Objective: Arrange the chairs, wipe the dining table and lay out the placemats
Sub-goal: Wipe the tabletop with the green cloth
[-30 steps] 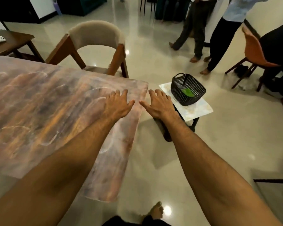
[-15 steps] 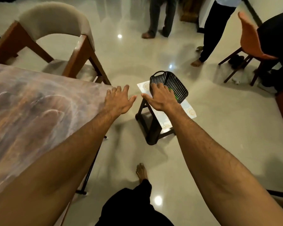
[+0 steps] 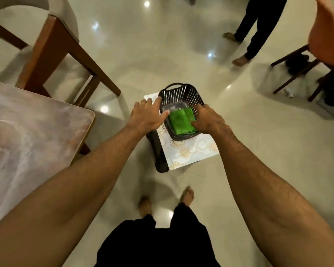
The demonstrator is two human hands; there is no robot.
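A black perforated basket point(image 3: 181, 93) stands on a small stool with a white patterned top point(image 3: 191, 151). Inside it lies a folded green cloth point(image 3: 179, 121). My right hand point(image 3: 209, 119) reaches into the basket from the right. Its thumb lies on the cloth and its fingers curl down at the cloth's right edge. My left hand point(image 3: 147, 116) hovers at the basket's left rim with fingers straight, its thumb tip just over the rim. The marbled dining table point(image 3: 37, 132) shows its corner at the left. A cushioned wooden chair point(image 3: 52, 45) stands behind it.
An orange chair point(image 3: 320, 35) stands at the far right with dark items under it. A person's legs point(image 3: 258, 26) are on the glossy tiled floor behind the stool. My bare feet point(image 3: 187, 195) are just in front of the stool.
I have stepped from the table corner to the stool. Both hands moved off the table edge to the basket, and my right hand went inside onto the green cloth.
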